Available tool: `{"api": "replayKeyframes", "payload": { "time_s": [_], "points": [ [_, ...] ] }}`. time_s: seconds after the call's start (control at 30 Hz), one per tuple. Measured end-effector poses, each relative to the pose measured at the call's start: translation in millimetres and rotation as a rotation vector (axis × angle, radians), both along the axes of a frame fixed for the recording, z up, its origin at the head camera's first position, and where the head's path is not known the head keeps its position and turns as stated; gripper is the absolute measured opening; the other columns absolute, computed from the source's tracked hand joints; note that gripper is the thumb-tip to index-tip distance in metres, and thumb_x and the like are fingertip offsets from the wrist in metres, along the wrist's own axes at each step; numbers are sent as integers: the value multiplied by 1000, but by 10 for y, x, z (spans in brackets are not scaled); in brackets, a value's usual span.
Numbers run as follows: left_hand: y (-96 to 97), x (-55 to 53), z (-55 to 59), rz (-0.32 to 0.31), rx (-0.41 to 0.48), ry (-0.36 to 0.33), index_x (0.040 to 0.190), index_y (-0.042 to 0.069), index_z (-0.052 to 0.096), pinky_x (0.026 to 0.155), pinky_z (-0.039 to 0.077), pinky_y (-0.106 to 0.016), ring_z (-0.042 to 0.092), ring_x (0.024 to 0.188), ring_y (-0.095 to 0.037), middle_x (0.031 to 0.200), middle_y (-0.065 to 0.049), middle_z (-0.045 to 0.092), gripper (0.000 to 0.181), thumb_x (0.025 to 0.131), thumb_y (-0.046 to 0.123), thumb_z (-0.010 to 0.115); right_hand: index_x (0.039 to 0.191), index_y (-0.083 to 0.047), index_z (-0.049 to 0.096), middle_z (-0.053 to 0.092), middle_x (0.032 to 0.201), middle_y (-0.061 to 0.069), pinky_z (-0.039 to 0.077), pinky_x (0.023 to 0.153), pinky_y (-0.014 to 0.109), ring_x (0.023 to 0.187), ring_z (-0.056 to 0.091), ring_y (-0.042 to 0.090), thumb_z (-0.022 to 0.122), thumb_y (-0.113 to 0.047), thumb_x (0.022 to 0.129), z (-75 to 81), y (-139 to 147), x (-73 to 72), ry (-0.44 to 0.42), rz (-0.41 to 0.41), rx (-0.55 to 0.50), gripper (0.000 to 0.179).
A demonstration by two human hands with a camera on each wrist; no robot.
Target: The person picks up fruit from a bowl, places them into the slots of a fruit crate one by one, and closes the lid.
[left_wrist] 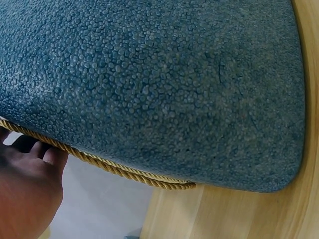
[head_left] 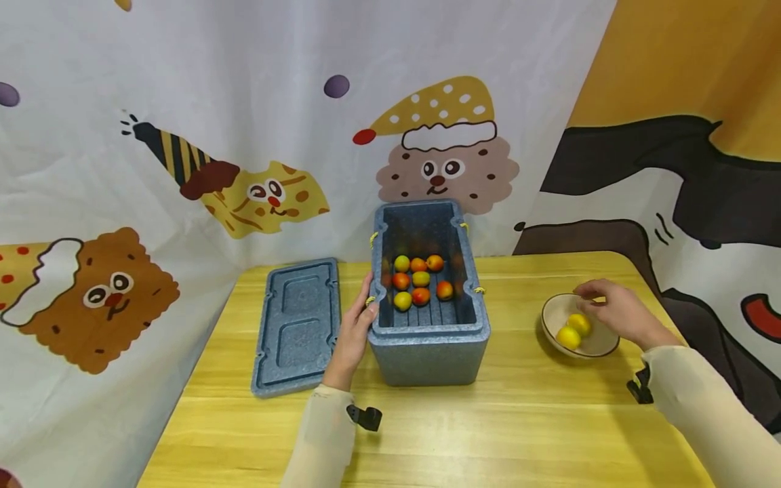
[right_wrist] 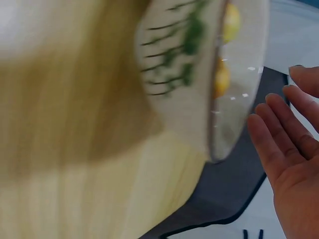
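Observation:
A blue-grey foam box [head_left: 427,359], open at the top, stands on the table. Inside it lie several small fruits [head_left: 420,278], some yellow, others orange-red. My left hand [head_left: 354,332] rests along the box's left side, thumb at the rim; in the left wrist view its fingers are partly hidden near a yellow rope [left_wrist: 124,172]. To the right is a cream bowl [head_left: 598,342] with a brown rim and a green pattern outside, holding two yellow fruits [head_left: 569,337]. Over its far right rim hangs my right hand [head_left: 619,312], fingers loosely spread and holding nothing.
The box's lid [head_left: 299,325] lies flat on the table, left of the box. Behind the wooden table [head_left: 427,434] hangs a white curtain [head_left: 262,68] with cartoon prints. Yellow rope loops [head_left: 478,290] show at the box's rim.

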State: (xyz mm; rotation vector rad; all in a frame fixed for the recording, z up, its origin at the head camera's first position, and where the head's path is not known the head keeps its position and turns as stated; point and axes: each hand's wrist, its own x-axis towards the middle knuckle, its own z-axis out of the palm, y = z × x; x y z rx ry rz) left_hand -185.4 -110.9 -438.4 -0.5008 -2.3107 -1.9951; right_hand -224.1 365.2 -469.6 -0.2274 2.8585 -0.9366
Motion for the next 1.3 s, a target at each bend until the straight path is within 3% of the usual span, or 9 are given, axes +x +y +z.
{"api": "replayKeyframes", "payload": {
  "time_s": [0.23,0.4,0.63,0.87,0.97,1.0,1.3],
  "points": [
    [4,-1,-1,6,4,6,156,2,21,111,22,-56,17,145,-32,160,-15,17,56,103,12,37,125,14,55,57,118,30,47,87,59,106,56,47,68,-4,90,-241,57,30,-36,57,-3,41],
    [1,-4,-5,-3,11,10,155,2,21,110,25,-56,21,143,-33,160,-16,16,57,102,11,37,121,14,57,57,115,29,46,87,59,104,56,47,68,7,83,-362,45,34,-16,90,15,40],
    [-10,-1,-5,7,7,23,155,1,22,109,26,-55,29,137,-33,159,-17,18,57,101,12,38,111,11,62,59,107,24,47,82,56,96,58,41,73,8,76,-430,9,46,54,128,68,37],
    [-4,-37,-71,3,21,25,156,2,22,112,22,-55,16,145,-29,160,-9,18,57,102,12,38,109,10,63,52,115,29,44,83,60,102,51,48,74,7,73,-458,-70,97,62,162,164,37],
    [1,-36,-71,6,18,30,156,2,22,111,22,-55,17,145,-29,160,-10,18,57,102,13,38,107,9,63,52,113,27,45,82,60,100,52,46,75,6,72,-455,-92,118,89,170,190,37],
    [6,-11,-19,5,13,21,155,1,22,111,22,-55,17,145,-31,160,-12,17,57,101,10,38,107,8,63,52,113,27,45,82,59,101,52,46,76,6,72,-457,-99,122,96,169,193,37],
    [1,-14,-29,3,25,30,155,-1,21,111,23,-54,18,144,-31,160,-13,17,58,100,11,38,109,8,64,54,113,25,44,83,60,101,52,44,73,5,74,-511,-94,103,115,172,215,36]
  ]
}}
